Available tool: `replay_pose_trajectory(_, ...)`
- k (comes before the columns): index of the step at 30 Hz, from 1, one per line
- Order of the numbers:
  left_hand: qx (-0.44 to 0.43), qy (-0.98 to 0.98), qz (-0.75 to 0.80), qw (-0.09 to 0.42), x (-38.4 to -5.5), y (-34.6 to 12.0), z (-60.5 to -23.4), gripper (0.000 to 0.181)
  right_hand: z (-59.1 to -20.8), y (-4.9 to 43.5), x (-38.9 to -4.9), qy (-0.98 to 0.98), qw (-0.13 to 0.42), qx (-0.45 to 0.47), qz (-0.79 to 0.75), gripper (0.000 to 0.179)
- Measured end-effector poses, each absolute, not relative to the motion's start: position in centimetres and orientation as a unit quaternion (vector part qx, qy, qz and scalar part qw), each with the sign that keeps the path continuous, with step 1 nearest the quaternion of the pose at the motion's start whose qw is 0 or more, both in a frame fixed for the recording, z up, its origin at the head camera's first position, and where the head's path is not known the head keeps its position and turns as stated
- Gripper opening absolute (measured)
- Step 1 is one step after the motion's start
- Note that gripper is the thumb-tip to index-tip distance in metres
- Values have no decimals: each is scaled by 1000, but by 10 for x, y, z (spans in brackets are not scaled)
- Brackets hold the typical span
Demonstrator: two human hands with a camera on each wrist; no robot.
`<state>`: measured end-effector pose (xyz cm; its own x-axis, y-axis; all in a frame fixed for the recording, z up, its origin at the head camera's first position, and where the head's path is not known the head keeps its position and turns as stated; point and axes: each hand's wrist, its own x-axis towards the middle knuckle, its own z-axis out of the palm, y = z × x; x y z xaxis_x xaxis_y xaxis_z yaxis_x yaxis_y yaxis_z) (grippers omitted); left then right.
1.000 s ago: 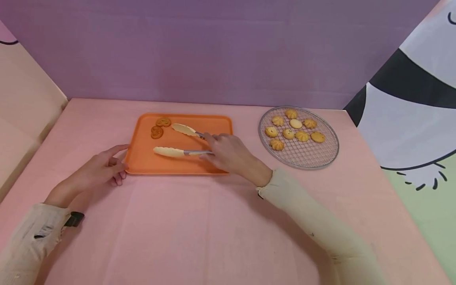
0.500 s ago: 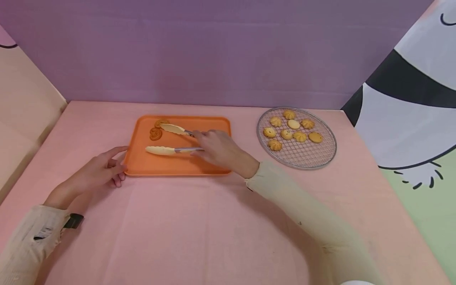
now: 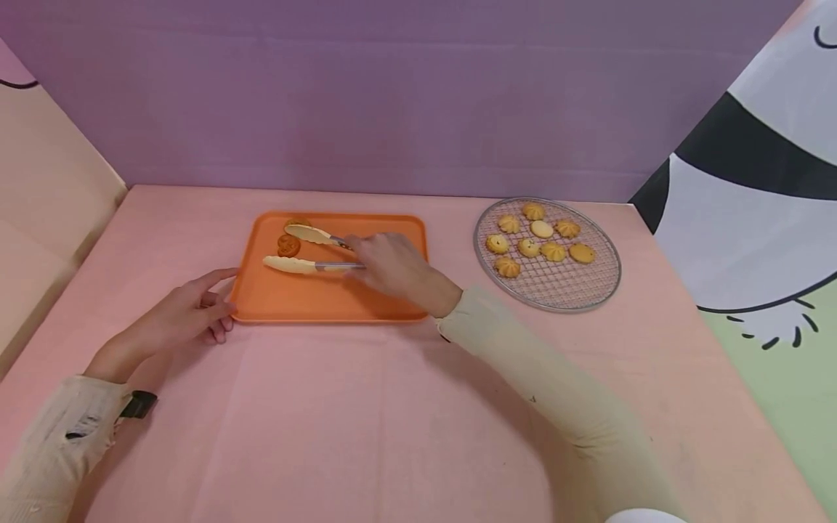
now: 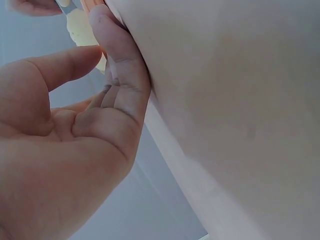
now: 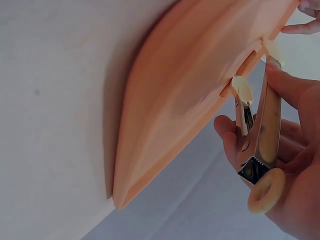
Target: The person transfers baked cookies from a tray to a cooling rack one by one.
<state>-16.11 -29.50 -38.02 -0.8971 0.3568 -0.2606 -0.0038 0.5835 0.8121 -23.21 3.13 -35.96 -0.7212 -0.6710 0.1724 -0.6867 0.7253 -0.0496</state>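
Note:
My right hand [image 3: 399,269] grips a pair of tongs [image 3: 336,266] with cream scalloped tips and metal arms, spread apart above the orange tray [image 3: 314,305]. Two brown pretzel-shaped cookies lie at the tray's back left. The upper tip partly covers the far cookie [image 3: 298,221]; the near cookie [image 3: 288,245] sits between the two tips. From the right wrist view, thumb and fingers lie along the tongs' arms, with a cream ring [image 5: 266,191] at their end. My left hand [image 3: 179,316] rests at the tray's left edge, its fingertips touching the rim near the front corner.
To the tray's right lies a round wire mesh rack [image 3: 562,290] bearing several butter cookies, some fluted, some flat and round. A pink cloth [image 3: 340,414] covers the table. A purple wall [image 3: 418,109] stands behind.
My right hand has moved the tongs leftward, from beside the brown cookies until the upper tip overlaps the far one. The tips are somewhat closer together. The left hand has stayed at the tray's edge.

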Motion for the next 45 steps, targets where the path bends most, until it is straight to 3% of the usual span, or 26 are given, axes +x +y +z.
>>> replay_pose_trajectory(12, 113, 866, 445, 196, -161, -292, -381, 65, -359, 32, -231, -929, 67, 363, 20, 35)
replay_pose_trajectory(45, 114, 871, 439, 190, -159, -294, -379, 66, -346, 54, -216, -923, 107, 367, 48, 40)
